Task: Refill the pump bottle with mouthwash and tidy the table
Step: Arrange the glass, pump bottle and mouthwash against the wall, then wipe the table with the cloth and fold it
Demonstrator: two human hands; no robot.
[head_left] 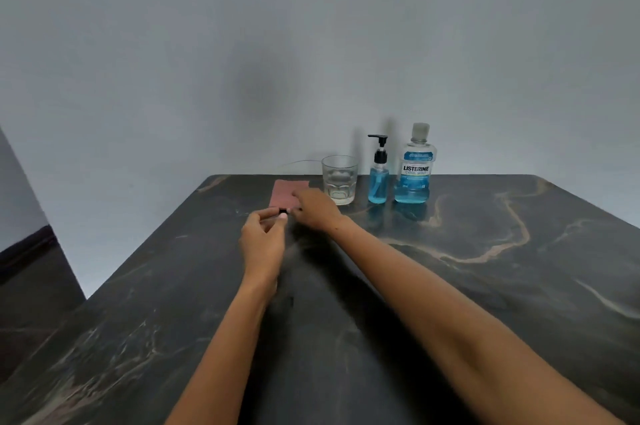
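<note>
A small clear pump bottle (378,178) with a black pump stands at the table's far edge, holding blue liquid. Right of it stands a mouthwash bottle (415,170) with a capped top, blue liquid in its lower part. A folded pink cloth (285,191) lies flat to the left of a glass. My left hand (265,241) pinches a small black object (282,210) at the cloth's near edge. My right hand (313,208) rests over the cloth's near right corner with its fingers pointing at that object; their tips are hidden.
An empty clear glass tumbler (339,179) stands between the cloth and the pump bottle. The dark marbled table (485,268) meets a pale wall at the back. The table's left edge drops to a dark floor (27,286).
</note>
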